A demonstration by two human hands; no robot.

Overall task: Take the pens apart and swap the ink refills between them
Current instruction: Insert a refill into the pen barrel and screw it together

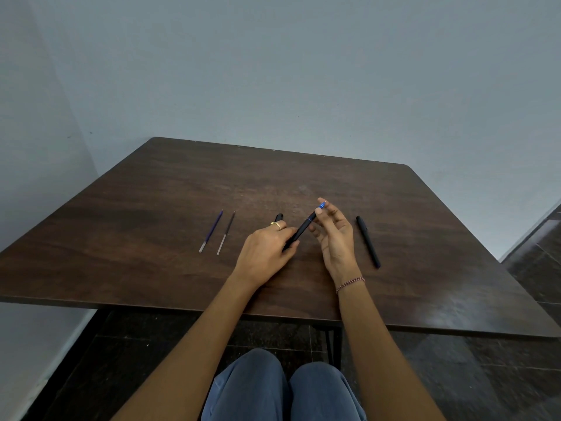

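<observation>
My left hand grips the lower end of a black pen barrel held tilted above the dark wooden table. The fingertips of my right hand pinch the pen's blue tip. Left of the hands, a blue ink refill and a dark ink refill lie side by side on the table. A second black pen lies to the right of my right hand. A small black pen part, perhaps a cap, shows behind my left hand, partly hidden.
The table stands against a pale wall. Its front edge runs just beyond my knees, and its right edge borders a dark tiled floor.
</observation>
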